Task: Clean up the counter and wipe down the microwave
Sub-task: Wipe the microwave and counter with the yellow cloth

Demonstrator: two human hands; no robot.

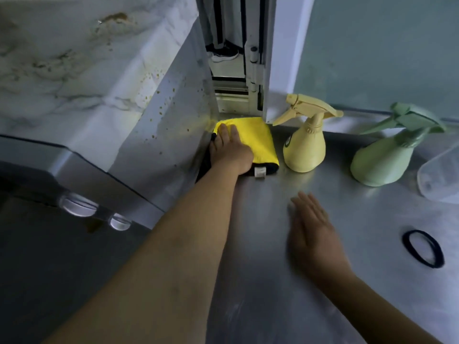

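Head view: steel counter in a corner, microwave at left, its top and side spattered with brown spots. Left hand presses flat, fingers straight, on the yellow cloth wedged against the microwave's side. Right hand lies flat on bare counter, holding nothing. Yellow spray bottle stands just beside the cloth; green spray bottle farther right.

Risk: sweeping the cloth rightward likely topples the yellow bottle. Spatter on the microwave is untouched.
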